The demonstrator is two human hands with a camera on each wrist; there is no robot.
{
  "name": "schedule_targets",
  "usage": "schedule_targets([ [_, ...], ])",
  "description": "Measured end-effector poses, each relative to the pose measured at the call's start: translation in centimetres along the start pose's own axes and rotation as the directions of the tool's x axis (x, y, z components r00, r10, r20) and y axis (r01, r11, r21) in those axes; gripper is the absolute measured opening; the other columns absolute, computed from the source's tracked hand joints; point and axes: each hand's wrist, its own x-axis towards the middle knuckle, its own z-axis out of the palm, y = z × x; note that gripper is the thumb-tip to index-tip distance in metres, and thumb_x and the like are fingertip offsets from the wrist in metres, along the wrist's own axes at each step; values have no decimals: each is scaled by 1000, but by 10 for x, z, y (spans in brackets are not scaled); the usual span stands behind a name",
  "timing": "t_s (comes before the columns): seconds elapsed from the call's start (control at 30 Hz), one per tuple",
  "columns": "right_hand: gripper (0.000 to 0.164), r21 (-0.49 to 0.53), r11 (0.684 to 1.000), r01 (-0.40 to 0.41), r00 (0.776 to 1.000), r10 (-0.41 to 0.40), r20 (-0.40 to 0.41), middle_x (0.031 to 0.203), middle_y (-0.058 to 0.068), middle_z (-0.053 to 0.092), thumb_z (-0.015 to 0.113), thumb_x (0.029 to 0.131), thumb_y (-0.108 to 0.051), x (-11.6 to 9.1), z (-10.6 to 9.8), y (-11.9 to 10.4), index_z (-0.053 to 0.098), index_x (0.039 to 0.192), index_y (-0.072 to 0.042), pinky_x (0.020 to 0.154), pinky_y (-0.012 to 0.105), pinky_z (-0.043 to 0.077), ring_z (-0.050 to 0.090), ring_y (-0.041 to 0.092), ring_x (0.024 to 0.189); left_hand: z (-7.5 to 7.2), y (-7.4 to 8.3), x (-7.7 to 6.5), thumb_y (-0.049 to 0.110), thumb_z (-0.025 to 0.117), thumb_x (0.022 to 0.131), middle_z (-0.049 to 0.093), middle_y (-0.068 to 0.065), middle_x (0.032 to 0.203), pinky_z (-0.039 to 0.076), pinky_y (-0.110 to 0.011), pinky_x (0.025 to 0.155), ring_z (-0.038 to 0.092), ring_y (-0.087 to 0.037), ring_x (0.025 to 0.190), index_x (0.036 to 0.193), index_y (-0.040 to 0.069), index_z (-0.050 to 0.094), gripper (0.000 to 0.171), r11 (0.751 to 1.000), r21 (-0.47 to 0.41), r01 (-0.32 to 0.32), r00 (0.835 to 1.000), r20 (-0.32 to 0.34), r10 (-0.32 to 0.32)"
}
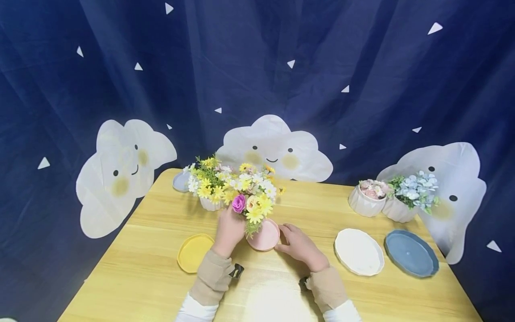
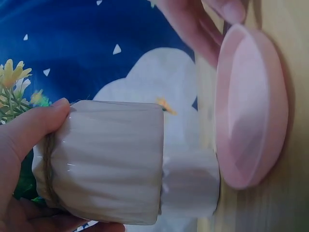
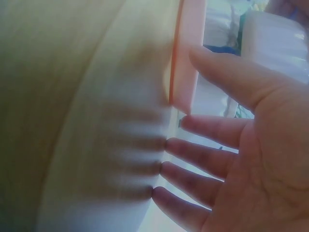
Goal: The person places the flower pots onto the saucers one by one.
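Observation:
My left hand (image 1: 230, 229) grips a white ribbed flowerpot (image 2: 108, 162) by its upper part, thumb on one side and fingers on the other. Twine circles the pot, and a bunch of yellow, white and purple flowers (image 1: 253, 197) rises from it. In the left wrist view the pot is held above the table, next to a round pink saucer (image 2: 251, 106). At the right side of that saucer my right hand (image 1: 299, 246) has its fingers spread and fairly straight. Its thumb and forefinger meet the saucer's edge in the right wrist view.
A second white pot (image 1: 209, 204) stands behind the left hand. A yellow saucer (image 1: 196, 253) lies to the left, with a pale blue one (image 1: 181, 182) at the back. On the right are white (image 1: 359, 252) and dark blue (image 1: 411, 253) saucers below two flowerpots (image 1: 367, 203).

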Motion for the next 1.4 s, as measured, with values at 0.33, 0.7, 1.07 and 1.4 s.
schedule_targets([
  [0.33,64,-7,1000,-12,1000,12,7,129,18,48,65,78,-39,1,0,0,46,128,-3,102,46,37,44,35,120,14,9,-8,-9,49,63,60,-12,73,42,-22,44,44,-11,48,103,2,57,43,999,-23,25,995,92,-22],
  [0.7,64,-22,1000,-5,1000,5,3,129,17,48,65,78,-40,0,0,1,46,127,-4,102,46,37,45,34,119,28,6,-14,-9,52,63,64,-14,79,45,-22,48,52,-14,54,101,4,59,40,999,-7,48,988,145,-46],
  [1.07,65,6,1000,-27,1000,27,7,133,16,45,65,78,-41,-1,0,1,45,130,-8,102,46,36,43,34,122,38,-2,-18,-6,55,61,65,-10,76,47,-20,49,54,-12,53,97,7,60,39,999,20,44,982,182,-47],
  [1.4,67,15,1000,-20,1000,20,15,135,15,44,64,78,-42,-2,-1,1,43,132,-11,103,46,35,42,34,123,40,-4,-21,-3,59,60,66,-11,76,54,-32,60,62,-20,62,94,7,62,36,998,47,46,980,191,-54],
])
